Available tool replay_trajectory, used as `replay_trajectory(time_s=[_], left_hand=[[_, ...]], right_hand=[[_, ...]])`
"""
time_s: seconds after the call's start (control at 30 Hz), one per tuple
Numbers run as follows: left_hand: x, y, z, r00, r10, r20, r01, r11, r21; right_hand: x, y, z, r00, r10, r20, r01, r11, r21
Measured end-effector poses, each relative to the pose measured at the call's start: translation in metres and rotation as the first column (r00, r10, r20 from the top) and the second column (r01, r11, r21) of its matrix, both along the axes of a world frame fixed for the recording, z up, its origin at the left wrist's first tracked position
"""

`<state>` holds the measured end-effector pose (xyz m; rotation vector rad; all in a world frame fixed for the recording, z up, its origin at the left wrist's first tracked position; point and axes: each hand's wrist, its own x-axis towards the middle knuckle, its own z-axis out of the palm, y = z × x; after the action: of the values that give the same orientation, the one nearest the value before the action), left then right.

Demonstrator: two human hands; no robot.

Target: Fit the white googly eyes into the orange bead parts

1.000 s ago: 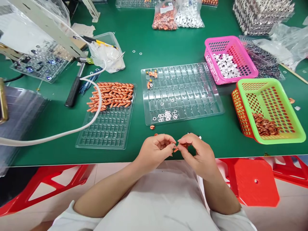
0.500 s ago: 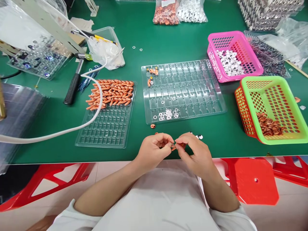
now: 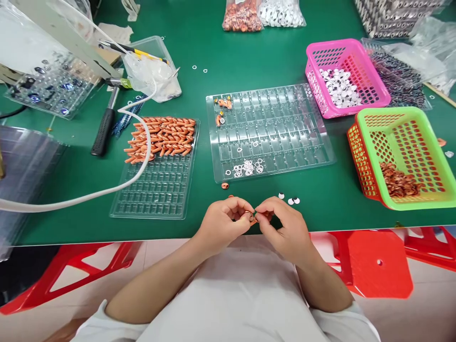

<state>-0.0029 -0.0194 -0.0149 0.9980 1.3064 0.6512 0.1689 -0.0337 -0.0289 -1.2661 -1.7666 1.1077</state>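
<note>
Both hands meet at the table's front edge around a small orange-brown plastic part (image 3: pixel 253 220). My left hand (image 3: pixel 223 225) pinches it between thumb and forefinger. Thumb and fingers of my right hand (image 3: pixel 285 230) close on its other side; fingertips cover much of the part. Just beyond the hands lie white-and-black eye discs (image 3: pixel 293 201) and an orange bead-like piece (image 3: pixel 225 185). Farther off, a clear compartment tray (image 3: pixel 274 137) holds a few orange figures (image 3: pixel 223 102) at its upper left and a heap of white rings (image 3: pixel 248 167) near its front edge.
Left of the hands, another clear tray (image 3: pixel 149 199) carries rows of orange pieces (image 3: pixel 164 135); a white tube (image 3: pixel 107 191) crosses it. A hammer (image 3: pixel 104 130) lies behind. To the right stand a pink basket (image 3: pixel 383 97) and a green basket (image 3: pixel 420 206) with small parts.
The view has shifted slightly. Both hands keep their pinch on the small part, with only slight finger movement; the eye discs beside the right hand show more fully.
</note>
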Motion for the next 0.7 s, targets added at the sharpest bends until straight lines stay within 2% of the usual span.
replay_trajectory(time_s=[0.13, 0.23, 0.33, 0.4, 0.57, 0.7], left_hand=[[-0.003, 0.005, 0.007, 0.983, -0.076, 0.169, 0.094, 0.991, -0.101], [-0.005, 0.006, 0.009, 0.957, -0.126, 0.261, 0.155, 0.983, -0.096], [-0.006, 0.005, 0.007, 0.953, -0.15, 0.262, 0.172, 0.983, -0.064], [-0.006, 0.003, 0.005, 0.955, -0.159, 0.25, 0.173, 0.984, -0.035], [-0.006, 0.0, 0.002, 0.968, -0.14, 0.208, 0.139, 0.99, 0.018], [-0.006, -0.002, 0.004, 0.97, -0.151, 0.19, 0.145, 0.989, 0.041]], right_hand=[[0.008, 0.001, 0.002, 0.997, -0.07, -0.023, 0.067, 0.989, -0.13], [0.012, 0.001, 0.004, 0.995, -0.093, -0.037, 0.085, 0.98, -0.178], [0.014, 0.0, 0.005, 0.995, -0.096, -0.036, 0.087, 0.978, -0.188], [0.015, 0.0, 0.006, 0.996, -0.078, -0.031, 0.073, 0.986, -0.151], [0.014, 0.0, 0.008, 0.997, -0.074, -0.001, 0.074, 0.995, 0.068], [0.011, -0.001, 0.008, 0.996, -0.079, 0.044, 0.073, 0.991, 0.115]])
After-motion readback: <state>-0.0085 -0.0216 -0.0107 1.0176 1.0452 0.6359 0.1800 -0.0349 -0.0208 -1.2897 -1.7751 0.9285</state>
